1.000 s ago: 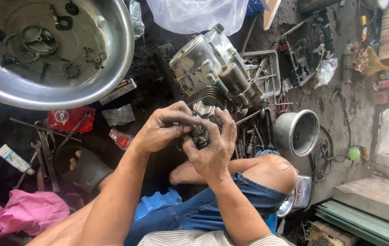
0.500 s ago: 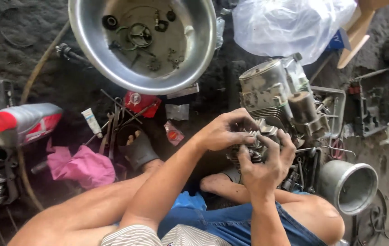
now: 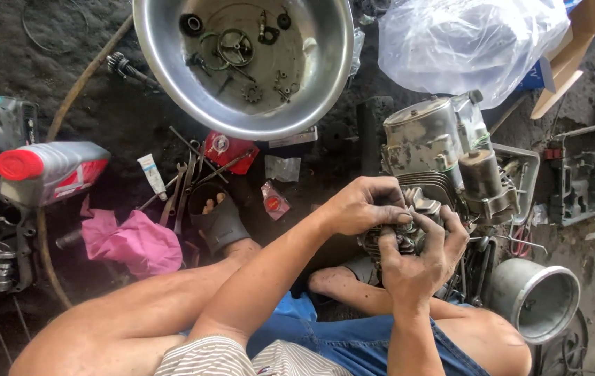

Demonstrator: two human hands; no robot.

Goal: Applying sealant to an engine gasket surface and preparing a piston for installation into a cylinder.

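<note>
Gripping from both sides, the two hands close together on a small grey finned metal engine part (image 3: 409, 230) held above the person's lap. The left hand (image 3: 364, 207) curls over its top and left side, fingers bent tight and fingertips pressed on the metal. The right hand (image 3: 419, 261) comes up from below, thumb and fingers wrapped round the part's lower right side, touching the left hand's fingertips. Neither hand is open; both are clamped on the part.

Just behind the hands stands a larger grey engine block with cooling fins (image 3: 444, 150), resting on the dirty dark floor (image 3: 60, 69). Right of the right hand lies a grey metal cup-shaped cylinder (image 3: 534, 299) on its side. The person's foot in a dark sandal (image 3: 221, 223) sits left of the hands, with a crumpled pink rag (image 3: 134, 240) beside it and loose wrenches (image 3: 186, 181) just above. Further left lies a grey oil bottle with a red cap (image 3: 50, 170). A wide steel basin holding small gears and rings (image 3: 165, 76) sits at the top, and a clear plastic bag (image 3: 472, 42) at upper right.
</note>
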